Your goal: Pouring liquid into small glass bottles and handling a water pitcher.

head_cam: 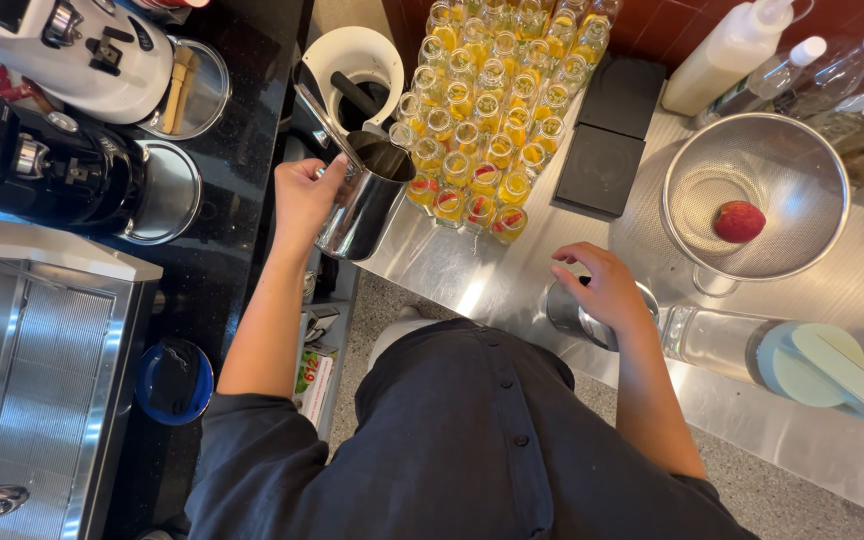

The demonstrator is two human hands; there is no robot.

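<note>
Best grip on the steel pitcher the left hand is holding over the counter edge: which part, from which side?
Take the steel pitcher by its handle side, coming from the person's left, as the left hand does now. The body is smooth, shiny and tilted, mouth open towards the small bottles, so a grip from above or from the bottle side looks awkward.

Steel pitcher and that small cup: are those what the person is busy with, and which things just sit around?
In hand:
left hand grips shiny steel pitcher
right hand rests on small round metal cup

Lying about:
rows of small yellow-filled glass bottles
steel mesh strainer holding a red fruit
two black square coasters
</note>
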